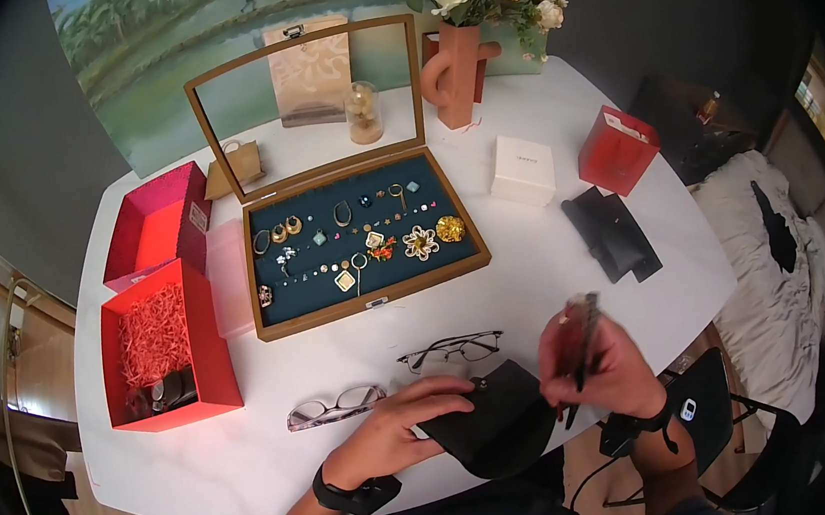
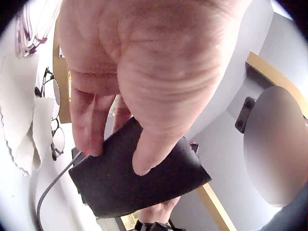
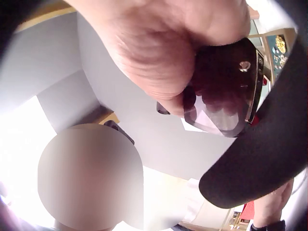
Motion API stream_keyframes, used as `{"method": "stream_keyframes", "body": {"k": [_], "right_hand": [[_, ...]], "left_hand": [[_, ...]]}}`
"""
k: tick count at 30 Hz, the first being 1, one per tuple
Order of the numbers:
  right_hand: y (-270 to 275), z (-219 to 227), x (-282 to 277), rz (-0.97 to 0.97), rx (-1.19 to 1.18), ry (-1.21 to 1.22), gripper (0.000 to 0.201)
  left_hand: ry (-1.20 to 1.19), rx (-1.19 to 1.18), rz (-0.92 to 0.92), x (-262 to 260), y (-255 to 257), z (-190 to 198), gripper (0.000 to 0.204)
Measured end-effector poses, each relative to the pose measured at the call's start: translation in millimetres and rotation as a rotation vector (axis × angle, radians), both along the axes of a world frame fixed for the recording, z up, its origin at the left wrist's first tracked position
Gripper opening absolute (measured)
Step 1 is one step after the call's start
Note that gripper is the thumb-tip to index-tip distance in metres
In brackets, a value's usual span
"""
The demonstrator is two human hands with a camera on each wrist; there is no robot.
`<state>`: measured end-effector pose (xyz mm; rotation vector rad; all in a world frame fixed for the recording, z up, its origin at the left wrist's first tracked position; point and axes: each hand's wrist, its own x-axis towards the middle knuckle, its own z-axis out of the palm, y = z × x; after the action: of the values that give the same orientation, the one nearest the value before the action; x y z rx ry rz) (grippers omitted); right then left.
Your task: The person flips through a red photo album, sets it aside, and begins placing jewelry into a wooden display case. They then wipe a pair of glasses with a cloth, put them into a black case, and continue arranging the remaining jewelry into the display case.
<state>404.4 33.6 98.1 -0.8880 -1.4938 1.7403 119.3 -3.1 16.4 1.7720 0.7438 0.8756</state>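
Observation:
My left hand (image 1: pixel 390 429) grips a black soft glasses pouch (image 1: pixel 499 431) at the table's near edge, thumb on one face and fingers on the other in the left wrist view. The pouch's rounded flap (image 3: pixel 260 163) hangs open towards my right side. In my right hand (image 1: pixel 614 373) is a pair of dark-lensed sunglasses (image 3: pixel 224 86), held by the folded frame close beside the pouch. Black-framed eyeglasses (image 1: pixel 453 351) lie on the table just beyond the pouch. Eyeglasses with pinkish frames (image 1: pixel 336 407) rest left of them, near my left hand.
A wooden jewellery case (image 1: pixel 377 304) with its glass lid raised stands mid-table. Red boxes (image 1: pixel 212 354) sit at left, one holding shredded paper. On the right are a white box (image 1: pixel 522 171), a red box (image 1: pixel 619 150) and a dark pouch (image 1: pixel 613 234). A flower vase (image 1: pixel 456 72) stands behind.

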Motion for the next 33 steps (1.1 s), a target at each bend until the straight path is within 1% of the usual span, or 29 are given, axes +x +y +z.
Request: {"method": "stream_keyframes", "body": {"k": [1,3,4,5,6,7,10,11,12,13,15,16,17,19,20,21,23,24,25,27,28,29,30,31,33], "right_hand": [[-3,1,-7,0.022,-0.047,0.012,0.058],[-2,0,-4,0.156,-0.012,-0.115,0.065],[-2,3,-7,0.157,-0.014,-0.114,0.065],[-2,10,-11,0.141,-0.006,-0.148,0.055],[-3,13,-13,0.125,0.003,-0.182,0.046],[-3,12,-12,0.126,0.002,-0.182,0.046],[-1,5,-5,0.098,0.017,-0.149,0.051],[1,0,-2,0.096,-0.040,-0.018,0.057],[2,-3,0,0.093,-0.097,0.112,0.063],[2,-4,1,0.093,-0.097,0.113,0.063],[2,-8,-1,0.036,-0.124,0.280,0.058],[2,-11,-2,0.017,-0.090,0.345,0.057],[-1,-7,-4,-0.090,-0.068,0.308,0.044],[1,-7,-10,-0.137,-0.022,0.426,0.030],[3,-6,-9,-0.081,0.035,0.383,0.024],[1,-7,-8,-0.063,0.101,0.300,0.025],[-8,-8,-13,-0.093,0.067,0.344,0.024],[-10,-8,-10,-0.049,0.046,0.279,0.024],[-10,-7,-9,0.011,0.003,0.214,0.021],[-10,-5,-5,0.159,-0.032,0.051,0.016],[-8,-10,-2,0.243,0.036,-0.049,0.015],[-6,-17,3,0.317,0.103,-0.161,0.015],[-7,-20,8,0.350,0.198,-0.270,0.027],[-12,-9,2,0.325,0.019,-0.280,0.037],[-10,-2,0,0.370,0.107,-0.371,0.044]], "left_hand": [[-0.008,0.007,-0.011,0,0,-1,0.051],[-0.008,0.016,-0.007,1,-1,1,0.050],[-0.007,0.028,-0.004,1,-1,2,0.050],[-0.007,0.026,-0.004,2,-1,2,0.050],[-0.016,0.058,0.041,3,-1,3,0.042],[-0.025,0.091,0.085,3,0,3,0.034],[-0.039,0.104,0.100,3,0,2,0.033],[-0.039,0.103,0.100,2,0,2,0.033],[-0.036,0.090,0.076,2,-1,1,0.038],[-0.032,0.077,0.051,2,-1,1,0.043],[-0.055,0.076,0.019,5,-1,-3,0.043],[-0.079,0.073,-0.013,7,-1,-4,0.043],[-0.073,0.072,-0.004,9,-1,-4,0.043],[-0.075,0.085,-0.072,15,-3,-5,0.031],[-0.069,0.066,-0.100,17,-5,-7,0.033],[-0.063,0.062,-0.082,18,-6,-7,0.033],[-0.053,0.062,-0.115,19,-8,-6,0.036],[-0.057,0.035,-0.117,19,-9,-8,0.040],[-0.050,0.031,-0.100,19,-9,-8,0.040],[-0.147,-0.042,-0.070,19,-8,-8,0.040],[-0.147,-0.027,-0.036,18,-7,-12,0.040],[-0.162,-0.026,-0.050,18,-7,-12,0.040],[-0.161,-0.035,-0.012,17,-5,-12,0.039],[-0.158,-0.045,0.026,17,-4,-11,0.039],[-0.168,-0.058,0.020,18,-3,-12,0.040]]}}
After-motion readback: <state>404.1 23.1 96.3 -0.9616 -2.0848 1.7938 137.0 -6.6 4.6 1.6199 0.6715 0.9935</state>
